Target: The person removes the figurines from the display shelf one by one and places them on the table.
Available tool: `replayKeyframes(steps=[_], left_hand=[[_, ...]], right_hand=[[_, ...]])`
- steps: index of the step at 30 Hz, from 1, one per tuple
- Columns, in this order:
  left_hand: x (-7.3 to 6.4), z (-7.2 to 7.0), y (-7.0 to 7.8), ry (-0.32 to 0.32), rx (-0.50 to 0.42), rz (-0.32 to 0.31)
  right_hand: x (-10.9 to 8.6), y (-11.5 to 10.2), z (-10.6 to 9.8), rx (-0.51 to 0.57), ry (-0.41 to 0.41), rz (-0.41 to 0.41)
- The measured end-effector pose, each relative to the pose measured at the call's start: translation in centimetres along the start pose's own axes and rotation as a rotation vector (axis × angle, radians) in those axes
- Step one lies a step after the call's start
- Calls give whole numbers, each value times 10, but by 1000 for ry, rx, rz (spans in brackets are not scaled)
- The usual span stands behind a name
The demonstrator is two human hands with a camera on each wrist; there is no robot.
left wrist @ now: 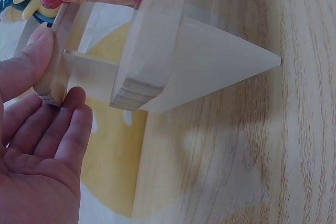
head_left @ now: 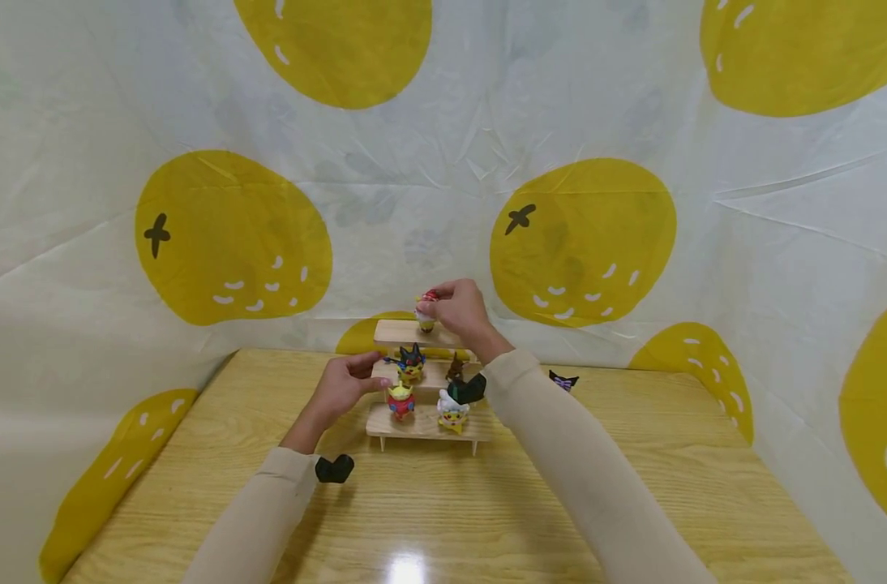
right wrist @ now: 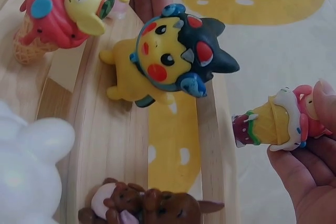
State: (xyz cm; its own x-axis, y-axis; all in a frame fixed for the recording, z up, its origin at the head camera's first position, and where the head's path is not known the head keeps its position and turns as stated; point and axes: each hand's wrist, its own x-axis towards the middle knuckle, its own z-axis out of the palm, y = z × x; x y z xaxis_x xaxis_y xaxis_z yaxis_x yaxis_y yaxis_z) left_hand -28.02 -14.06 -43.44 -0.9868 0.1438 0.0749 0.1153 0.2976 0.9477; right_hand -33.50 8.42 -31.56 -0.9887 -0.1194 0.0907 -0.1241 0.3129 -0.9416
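Observation:
A three-step wooden display stand (head_left: 429, 432) stands on the table. My left hand (head_left: 344, 387) grips the left end of its middle step, thumb on top and fingers beneath (left wrist: 39, 156). In my right hand (head_left: 461, 311) is an ice-cream-cone figurine (right wrist: 278, 116) with a pink top, pinched upright at the top step (head_left: 392, 331); whether its base touches the wood I cannot tell. On the middle step are a yellow figurine with a black-eared hood (right wrist: 163, 59) and a brown animal figurine (right wrist: 163, 203). A red ice-cream figurine (head_left: 400, 403) and a white-topped yellow figurine (head_left: 453, 415) occupy the lowest step.
A small black and purple figurine (head_left: 563, 381) is on the wooden table (head_left: 429, 511), right of the stand and partly behind my right sleeve. White cloth (head_left: 414, 227) with yellow fruit prints hangs close behind the stand and along both sides.

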Motion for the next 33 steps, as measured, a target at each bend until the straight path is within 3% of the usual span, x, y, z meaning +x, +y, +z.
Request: replayKeyframes(steps=[22,33], left_hand=[[0,1,-1,9,-1,-4],[2,2,-2,15,5,-11]], right_hand=[[-4,1,-20,18,10,-13],[-4,8,-28,-29,16,-35]])
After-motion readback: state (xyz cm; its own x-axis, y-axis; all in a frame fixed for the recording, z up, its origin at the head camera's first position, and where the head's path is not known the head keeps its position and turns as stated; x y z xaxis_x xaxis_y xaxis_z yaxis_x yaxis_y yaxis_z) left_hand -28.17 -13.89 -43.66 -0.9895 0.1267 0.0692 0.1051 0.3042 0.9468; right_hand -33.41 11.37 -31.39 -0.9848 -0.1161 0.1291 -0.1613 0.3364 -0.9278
